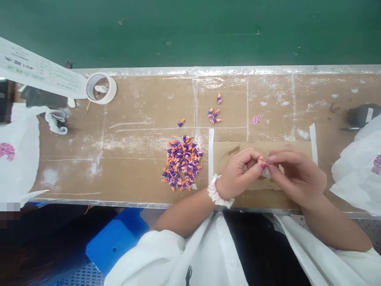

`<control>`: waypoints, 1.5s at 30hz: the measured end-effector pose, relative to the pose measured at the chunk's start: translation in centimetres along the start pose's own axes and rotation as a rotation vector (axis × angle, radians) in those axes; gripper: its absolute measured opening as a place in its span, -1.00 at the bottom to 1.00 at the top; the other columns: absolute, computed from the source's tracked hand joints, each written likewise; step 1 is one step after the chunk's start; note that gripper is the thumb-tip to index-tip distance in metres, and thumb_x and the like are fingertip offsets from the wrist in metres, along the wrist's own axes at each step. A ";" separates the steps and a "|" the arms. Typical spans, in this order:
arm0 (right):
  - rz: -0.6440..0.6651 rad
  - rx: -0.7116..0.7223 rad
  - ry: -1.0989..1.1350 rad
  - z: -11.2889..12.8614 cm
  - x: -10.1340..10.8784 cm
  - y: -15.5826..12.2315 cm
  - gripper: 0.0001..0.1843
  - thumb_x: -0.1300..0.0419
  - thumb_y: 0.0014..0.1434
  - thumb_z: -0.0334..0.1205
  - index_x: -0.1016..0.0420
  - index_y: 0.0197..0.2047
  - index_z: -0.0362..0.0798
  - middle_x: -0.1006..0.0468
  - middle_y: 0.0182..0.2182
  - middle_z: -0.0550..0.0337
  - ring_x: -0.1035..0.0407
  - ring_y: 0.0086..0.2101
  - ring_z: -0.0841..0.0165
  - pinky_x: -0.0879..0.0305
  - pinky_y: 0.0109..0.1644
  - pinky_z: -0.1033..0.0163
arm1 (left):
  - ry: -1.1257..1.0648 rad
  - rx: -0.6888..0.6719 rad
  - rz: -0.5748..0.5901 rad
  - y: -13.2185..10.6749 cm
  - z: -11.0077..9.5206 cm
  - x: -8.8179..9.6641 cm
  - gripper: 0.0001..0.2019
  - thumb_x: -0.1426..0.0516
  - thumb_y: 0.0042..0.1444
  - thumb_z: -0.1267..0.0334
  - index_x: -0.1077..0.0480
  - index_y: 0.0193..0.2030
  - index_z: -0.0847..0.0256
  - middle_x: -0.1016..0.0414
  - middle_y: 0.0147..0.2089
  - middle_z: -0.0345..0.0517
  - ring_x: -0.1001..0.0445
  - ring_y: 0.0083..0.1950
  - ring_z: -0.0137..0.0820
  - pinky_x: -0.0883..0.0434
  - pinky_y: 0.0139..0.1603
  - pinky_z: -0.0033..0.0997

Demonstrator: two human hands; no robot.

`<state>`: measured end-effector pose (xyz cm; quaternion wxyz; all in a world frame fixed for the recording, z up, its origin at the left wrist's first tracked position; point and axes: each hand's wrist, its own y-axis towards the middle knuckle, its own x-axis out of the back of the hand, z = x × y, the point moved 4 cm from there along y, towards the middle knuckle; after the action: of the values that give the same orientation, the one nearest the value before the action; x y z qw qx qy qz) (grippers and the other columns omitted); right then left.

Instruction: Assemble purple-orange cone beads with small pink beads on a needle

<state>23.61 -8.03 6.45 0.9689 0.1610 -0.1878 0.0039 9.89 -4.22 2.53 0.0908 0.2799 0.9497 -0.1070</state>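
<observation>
A tiny orange-and-purple figurine (261, 159) sits pinched between the fingertips of the left hand (238, 174) and right hand (294, 174), both closed on it above a cardboard patch (226, 153) on the workbench (133, 174). Just left lies a heap of matching figurines (181, 163); a tape roll (101, 88) stands well apart at the far left edge.

My hands (264, 169) close over a tiny orange-topped piece (261, 159), most of it hidden by my fingertips (269, 159); whether it sits inside a clear wrapper is too small to tell. The white bags at the left (16, 155) and right (361, 171) run off the picture's edges. The printed sheet's (38, 69) text is too small to read. The dark object (361, 115) beside the right bag is partly covered.
</observation>
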 end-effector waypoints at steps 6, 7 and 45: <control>0.020 0.015 -0.019 0.1 0.0 0.2 -0.63 -0.18 0.17 -0.53 -0.43 -0.05 0.12 -0.51 -0.33 0.21 -0.41 -0.36 0.35 -0.37 -0.41 0.25 | 0.191 -0.161 0.013 0.1 -0.7 0.0 -0.83 -0.10 0.22 0.20 -0.37 -0.38 0.17 -0.23 -0.47 -0.24 -0.19 -0.44 -0.48 -0.22 -0.33 -0.44; 0.023 0.011 -0.029 0.1 0.0 0.2 -0.63 -0.18 0.18 -0.52 -0.43 -0.06 0.12 -0.51 -0.34 0.22 -0.41 -0.38 0.36 -0.37 -0.42 0.25 | 0.216 -0.178 0.014 0.1 -0.7 0.0 -0.82 -0.09 0.22 0.19 -0.37 -0.38 0.17 -0.21 -0.48 -0.24 -0.19 -0.44 -0.47 -0.22 -0.33 -0.44; 0.470 0.044 -0.546 -0.5 0.4 -0.6 -0.56 0.00 0.35 -0.34 -0.13 0.27 -0.01 -0.53 -0.26 0.08 -0.48 -0.36 0.28 -0.43 -0.26 0.21 | -0.275 0.043 -0.194 0.9 0.1 0.8 -0.65 -0.31 0.01 -0.03 -0.40 -0.39 0.23 -0.42 -0.41 -0.24 -0.36 -0.38 -0.55 -0.33 -0.31 -0.49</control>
<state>24.23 -8.43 6.00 0.8521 0.1292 -0.4713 0.1873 9.70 -3.08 2.06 0.2030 0.1718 0.9484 -0.1728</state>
